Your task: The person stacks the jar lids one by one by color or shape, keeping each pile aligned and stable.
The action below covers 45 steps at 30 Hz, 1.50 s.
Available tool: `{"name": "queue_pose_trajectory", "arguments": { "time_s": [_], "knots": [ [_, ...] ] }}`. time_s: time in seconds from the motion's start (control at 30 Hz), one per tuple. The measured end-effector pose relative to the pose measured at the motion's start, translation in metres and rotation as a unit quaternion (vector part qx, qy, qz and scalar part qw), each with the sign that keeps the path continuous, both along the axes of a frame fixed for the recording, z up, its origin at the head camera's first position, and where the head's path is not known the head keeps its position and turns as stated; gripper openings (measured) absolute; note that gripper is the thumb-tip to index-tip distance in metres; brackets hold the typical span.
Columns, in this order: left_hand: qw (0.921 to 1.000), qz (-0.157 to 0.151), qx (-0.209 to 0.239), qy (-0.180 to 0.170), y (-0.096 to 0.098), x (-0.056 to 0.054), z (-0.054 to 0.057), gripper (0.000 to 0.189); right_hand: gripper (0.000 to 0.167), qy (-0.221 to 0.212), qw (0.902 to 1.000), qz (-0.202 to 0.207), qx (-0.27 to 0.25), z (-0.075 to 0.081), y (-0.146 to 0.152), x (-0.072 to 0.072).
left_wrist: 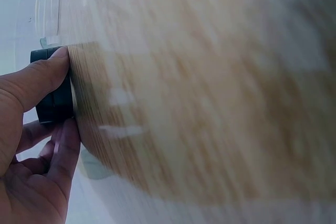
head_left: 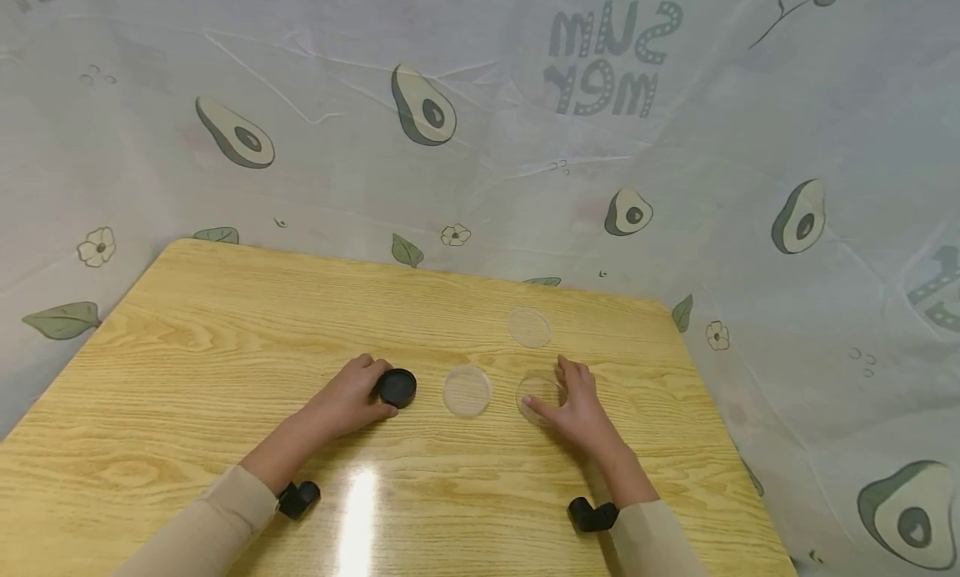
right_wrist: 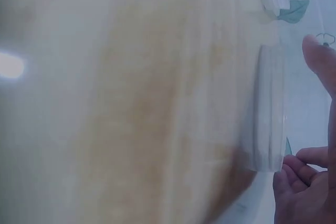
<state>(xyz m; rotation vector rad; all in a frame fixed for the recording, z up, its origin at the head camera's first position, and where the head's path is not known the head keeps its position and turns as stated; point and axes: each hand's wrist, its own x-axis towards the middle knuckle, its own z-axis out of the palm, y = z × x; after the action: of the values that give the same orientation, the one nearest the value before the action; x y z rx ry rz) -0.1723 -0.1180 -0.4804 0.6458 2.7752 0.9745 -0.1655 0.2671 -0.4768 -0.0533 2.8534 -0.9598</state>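
My left hand (head_left: 351,400) holds a low, round black container (head_left: 397,388) by its sides, thumb at the near edge and fingers at the far edge. In the left wrist view, the black container (left_wrist: 55,98) shows a seam around its side. Over on the right, my right hand (head_left: 577,402) is spread around a clear round petri dish (head_left: 534,391). The right wrist view has the fingertips at the rim of the petri dish (right_wrist: 269,108), while the thumb (right_wrist: 317,56) stands apart from it. Between the hands lies a second clear petri dish (head_left: 467,391).
A third clear round piece (head_left: 529,327) lies farther back on the wooden table (head_left: 247,327). Behind the table hangs a pale cloth (head_left: 480,177) printed with avocados. Black wrist cameras (head_left: 298,499) sit on both forearms, and a bright reflection shows near the front.
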Motion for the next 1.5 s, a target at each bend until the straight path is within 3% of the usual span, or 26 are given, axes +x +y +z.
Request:
{"name": "queue_pose_trajectory", "arguments": {
  "time_s": [0.57,1.1,1.5],
  "knots": [
    [0.9999,0.004,0.001,-0.015,-0.001,-0.001,-0.001,0.053,0.099,-0.006,0.9998,-0.019,-0.007,0.004,0.003,-0.035],
    [0.9998,0.004,0.001,-0.017,0.000,-0.003,-0.002,0.054,0.097,-0.018,0.9992,-0.033,-0.009,-0.003,0.008,-0.056],
    [0.9998,0.005,0.000,-0.020,0.000,-0.005,0.000,0.054,0.096,-0.019,0.9993,-0.032,0.003,0.008,0.001,-0.079]
  ]
}}
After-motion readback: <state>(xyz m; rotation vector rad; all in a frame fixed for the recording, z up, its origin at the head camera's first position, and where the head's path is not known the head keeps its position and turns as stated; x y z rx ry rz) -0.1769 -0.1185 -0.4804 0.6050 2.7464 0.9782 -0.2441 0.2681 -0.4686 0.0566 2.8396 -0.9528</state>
